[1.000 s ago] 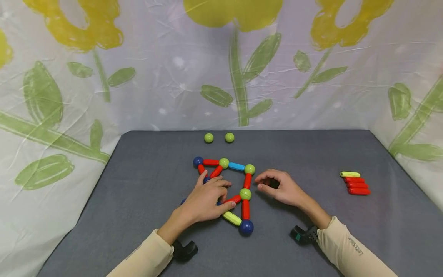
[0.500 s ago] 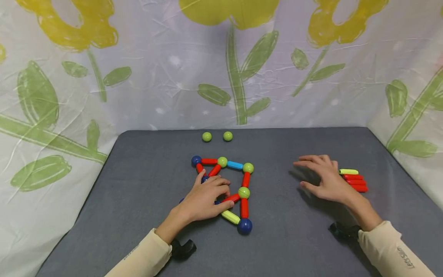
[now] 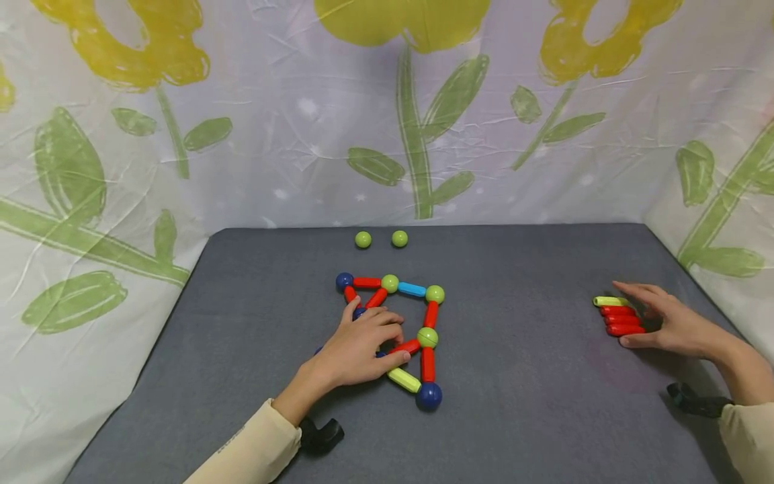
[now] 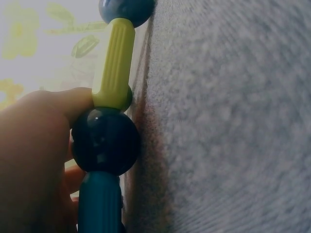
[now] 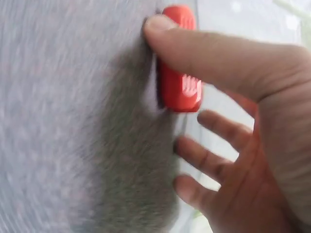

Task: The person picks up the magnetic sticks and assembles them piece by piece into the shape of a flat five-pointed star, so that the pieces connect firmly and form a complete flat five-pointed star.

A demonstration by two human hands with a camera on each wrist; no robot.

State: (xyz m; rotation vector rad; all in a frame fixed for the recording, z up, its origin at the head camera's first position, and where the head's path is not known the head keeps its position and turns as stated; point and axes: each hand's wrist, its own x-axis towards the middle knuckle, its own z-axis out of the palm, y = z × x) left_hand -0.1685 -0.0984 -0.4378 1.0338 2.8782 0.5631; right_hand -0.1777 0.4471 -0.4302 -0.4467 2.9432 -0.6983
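Note:
My left hand (image 3: 353,349) rests over the left part of a flat frame of balls and rods, its fingers spread across it. The left wrist view shows its thumb touching a yellow rod (image 4: 114,63) beside a dark blue ball (image 4: 106,141), with a teal rod (image 4: 99,204) below. The hand hides part of the frame. At the far right, my right hand (image 3: 677,326) spans a row of loose rods, thumb by the nearest red rod (image 3: 625,330) and forefinger beyond the yellow-green rod (image 3: 611,302). In the right wrist view the thumb crosses a red rod (image 5: 180,87); the other fingers are spread.
Two loose green balls (image 3: 363,240) lie near the back of the grey table (image 3: 520,403). A blue rod (image 3: 412,290) and a green ball (image 3: 435,294) form the frame's far right corner; a dark blue ball (image 3: 429,396) marks its near corner. A flower-printed cloth (image 3: 290,134) hangs behind.
My right hand has moved from beside the frame across to the loose rods at the right. My left hand has stayed in place on the frame.

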